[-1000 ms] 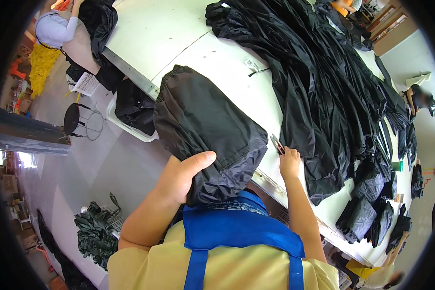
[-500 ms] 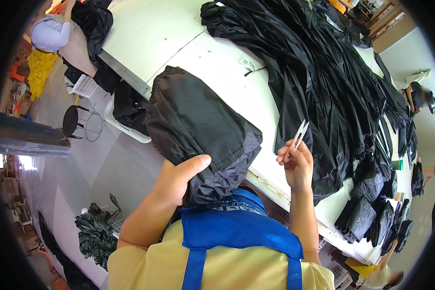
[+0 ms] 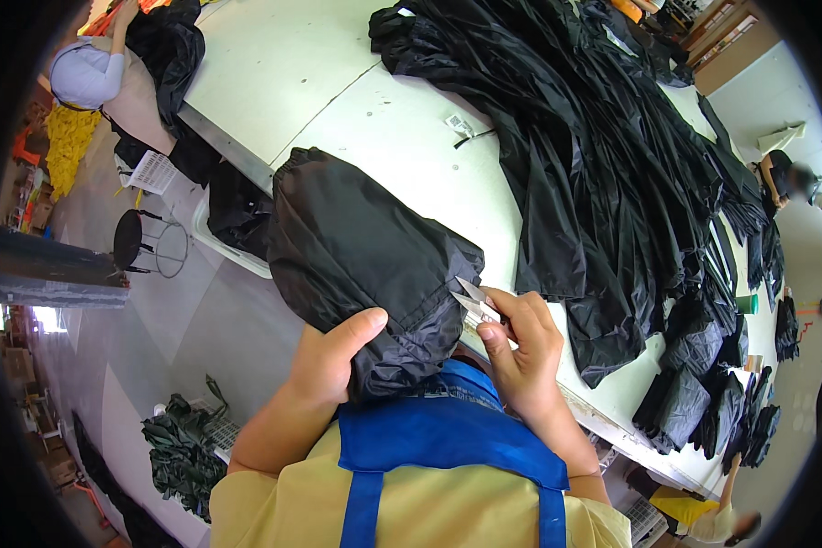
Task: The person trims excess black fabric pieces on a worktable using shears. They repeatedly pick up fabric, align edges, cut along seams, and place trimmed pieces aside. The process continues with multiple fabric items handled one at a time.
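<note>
A black fabric pouch (image 3: pixel 365 233), gathered at its far end and plumped out, is gripped near its lower edge by my left hand (image 3: pixel 338 352), thumb on top. My right hand (image 3: pixel 525 347) holds small metal thread snips (image 3: pixel 478 306) whose blades are parted. The blade tips lie at the pouch's right side, close to a seam; whether they touch the fabric I cannot tell. My left fingers are hidden beneath the pouch.
A white table (image 3: pixel 310 82) spreads ahead, with a heap of black fabric (image 3: pixel 566 155) and several black pouches (image 3: pixel 683 402) at right. A round stool (image 3: pixel 132 240), a white bin (image 3: pixel 212 239) and dark green cloth (image 3: pixel 181 447) are at left. A co-worker (image 3: pixel 91 78) is far left.
My right hand has moved left and down, bringing the snips from over the table to the pouch's right side. The pouch, still in my left hand, has shifted slightly down and left.
</note>
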Demonstrator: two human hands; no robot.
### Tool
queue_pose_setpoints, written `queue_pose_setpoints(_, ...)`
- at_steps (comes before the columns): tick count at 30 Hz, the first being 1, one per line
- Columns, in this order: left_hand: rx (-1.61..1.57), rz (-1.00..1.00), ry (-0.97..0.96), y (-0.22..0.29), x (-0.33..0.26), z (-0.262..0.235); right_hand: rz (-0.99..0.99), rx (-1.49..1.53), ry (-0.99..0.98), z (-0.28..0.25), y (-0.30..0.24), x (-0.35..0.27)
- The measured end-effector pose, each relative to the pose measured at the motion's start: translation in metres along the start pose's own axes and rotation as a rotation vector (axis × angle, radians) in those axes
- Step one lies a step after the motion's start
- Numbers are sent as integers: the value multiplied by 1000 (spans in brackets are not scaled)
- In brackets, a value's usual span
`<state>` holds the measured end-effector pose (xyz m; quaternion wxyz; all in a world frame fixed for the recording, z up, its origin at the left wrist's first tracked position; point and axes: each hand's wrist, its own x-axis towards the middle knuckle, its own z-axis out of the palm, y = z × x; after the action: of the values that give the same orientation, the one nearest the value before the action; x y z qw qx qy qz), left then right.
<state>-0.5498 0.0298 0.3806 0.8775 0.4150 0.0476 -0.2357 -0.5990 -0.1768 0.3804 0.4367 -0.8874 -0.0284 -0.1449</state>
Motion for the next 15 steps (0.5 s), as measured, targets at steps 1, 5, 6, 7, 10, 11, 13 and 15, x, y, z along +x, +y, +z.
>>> queue_pose_setpoints(1, -7, -15, 3, 1, 0, 1, 6, 6, 1, 1, 0, 0)
queue_pose_setpoints(5, -27, -8, 4, -4, 1, -1, 19, 42, 23, 4, -1, 0)
queue_pose_setpoints(6, -40, 0, 3, -4, 1, 0, 23, 49, 31, 5, -1, 1)
queue_pose_setpoints(7, -54, 9, 3, -3, 1, 0, 9, 46, 55, 5, 0, -1)
queue_pose_setpoints(10, -84, 14, -17, -5, 1, -3, -3, 39, 90, 5, 3, -6)
queue_pose_setpoints(11, -32, 17, -7, -5, 1, -3, 11, 42, 74, 6, 3, -6)
queue_pose_setpoints(13, 71, 25, 18, -6, -1, -1, 16, 50, 61, 7, 3, -6)
queue_pose_setpoints(15, 65, 17, 14, -7, -1, 0, -3, 57, 72, 8, 2, -2)
